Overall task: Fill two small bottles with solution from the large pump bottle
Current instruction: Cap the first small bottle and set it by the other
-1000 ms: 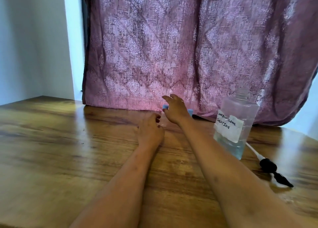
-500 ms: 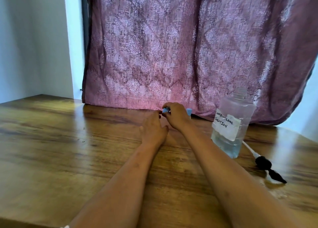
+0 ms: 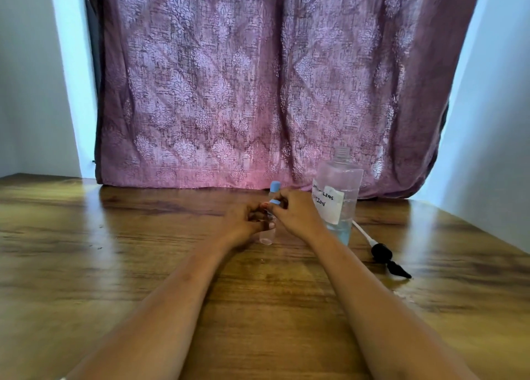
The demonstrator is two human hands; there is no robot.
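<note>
A small clear bottle (image 3: 266, 235) stands on the wooden table (image 3: 114, 265) between my hands. My left hand (image 3: 243, 222) grips its body. Fingers of my right hand (image 3: 298, 212) pinch its blue cap (image 3: 275, 202). Just behind it stands a second small bottle, of which only the blue cap (image 3: 275, 186) shows. The large clear bottle (image 3: 339, 196), with a handwritten white label and an open neck, stands right of my right hand, about a third full. Its black pump head (image 3: 385, 257) with a white tube lies on the table to the right.
A purple patterned curtain (image 3: 258, 87) hangs along the table's back edge, close behind the bottles. White walls rise on both sides. The table's right edge runs diagonally past the pump head.
Both hands have closed on the small bottle and drawn it toward me; my right hand, open a second ago, now pinches the blue cap. The second bottle's cap has come into sight behind.
</note>
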